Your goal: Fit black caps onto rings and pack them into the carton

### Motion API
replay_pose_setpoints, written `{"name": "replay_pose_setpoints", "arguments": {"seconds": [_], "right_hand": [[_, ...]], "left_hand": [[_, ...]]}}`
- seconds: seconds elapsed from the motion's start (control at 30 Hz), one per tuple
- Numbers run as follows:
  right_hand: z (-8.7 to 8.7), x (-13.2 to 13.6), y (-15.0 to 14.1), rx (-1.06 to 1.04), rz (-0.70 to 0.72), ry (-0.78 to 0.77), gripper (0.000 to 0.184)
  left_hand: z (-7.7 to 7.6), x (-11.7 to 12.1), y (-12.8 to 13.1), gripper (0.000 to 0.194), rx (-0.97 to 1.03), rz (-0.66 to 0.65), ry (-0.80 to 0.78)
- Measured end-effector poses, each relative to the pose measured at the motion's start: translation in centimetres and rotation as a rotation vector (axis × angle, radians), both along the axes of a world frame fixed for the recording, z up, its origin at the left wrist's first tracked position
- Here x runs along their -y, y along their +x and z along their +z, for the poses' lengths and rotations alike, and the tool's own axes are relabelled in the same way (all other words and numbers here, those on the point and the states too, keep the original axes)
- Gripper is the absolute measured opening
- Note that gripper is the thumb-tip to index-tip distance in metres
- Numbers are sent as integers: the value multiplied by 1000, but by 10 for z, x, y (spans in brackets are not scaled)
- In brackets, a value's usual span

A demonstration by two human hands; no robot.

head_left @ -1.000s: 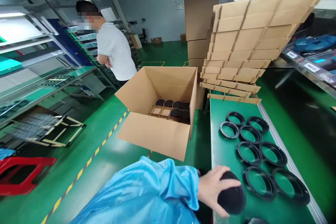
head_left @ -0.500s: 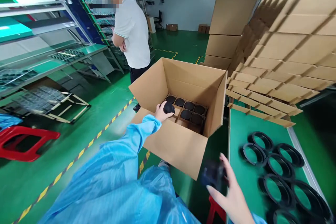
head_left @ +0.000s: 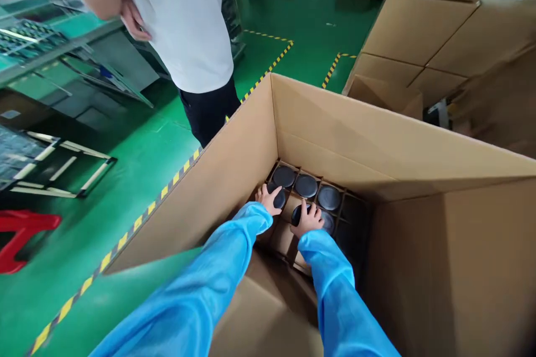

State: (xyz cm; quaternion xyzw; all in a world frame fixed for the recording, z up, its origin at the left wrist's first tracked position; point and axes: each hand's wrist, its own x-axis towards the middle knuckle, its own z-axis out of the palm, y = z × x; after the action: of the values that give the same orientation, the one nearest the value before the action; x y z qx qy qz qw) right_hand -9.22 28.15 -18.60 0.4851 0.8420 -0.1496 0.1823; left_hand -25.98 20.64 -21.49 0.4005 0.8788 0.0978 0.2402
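Inside a large open cardboard box, both hands reach down to a cardboard divider with square cells. My left hand has its fingers around a black round-topped cylinder in the left row. Just to its right, my right hand grips another black cylinder, its palm and fingers covering much of it. Several more black round tops fill other cells, such as one at the back and one beside my right hand. What the cylinders are I cannot make out.
A person in a white shirt stands close beyond the box on the left. Stacked cartons rise at the back right. A red stool and a white-tubed frame stand on the green floor at left.
My view has moved in over the box. My left hand has lowered its black cylinder into the divider. My right hand has come from the table side into the box with a dark piece.
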Motion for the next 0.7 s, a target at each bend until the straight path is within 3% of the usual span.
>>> {"name": "replay_pose_setpoints", "arguments": {"seconds": [0.2, 0.4, 0.57, 0.7], "right_hand": [[-88, -12, -35, -35, 156, -30, 112], [-149, -12, -19, -126, 175, 59, 76], [-169, -18, -1, -208, 230, 91, 66], [-150, -27, -12, -167, 195, -20, 69]], "left_hand": [[-65, 0, -10, 96, 27, -38, 33], [-104, 5, -21, 94, 64, -140, 165], [-127, 13, -18, 65, 43, -220, 123], [-125, 6, -17, 68, -1, -255, 4]]}}
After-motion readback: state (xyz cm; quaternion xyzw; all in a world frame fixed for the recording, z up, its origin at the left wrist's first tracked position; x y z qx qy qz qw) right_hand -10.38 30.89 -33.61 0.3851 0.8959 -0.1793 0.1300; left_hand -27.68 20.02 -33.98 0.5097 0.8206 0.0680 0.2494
